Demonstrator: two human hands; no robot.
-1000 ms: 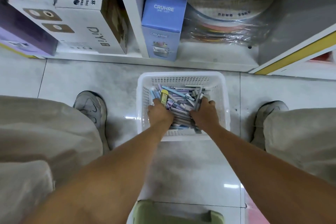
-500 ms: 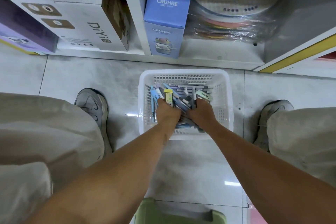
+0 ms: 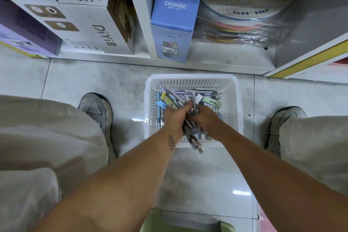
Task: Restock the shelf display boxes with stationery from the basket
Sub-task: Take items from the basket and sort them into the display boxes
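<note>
A bunch of pens (image 3: 190, 133) sits in the middle of the frame, over the white basket (image 3: 192, 79) on the floor. The left hand (image 3: 174, 117) and right hand (image 3: 205, 118) are pressed together, both wrapped tight around the bunch. Many more pens still lie in the basket. No display boxes show, so I think the job has hardly begun.

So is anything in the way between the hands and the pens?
No. The left hand and right hand already grip a bundle of pens together, over the white basket.
</note>
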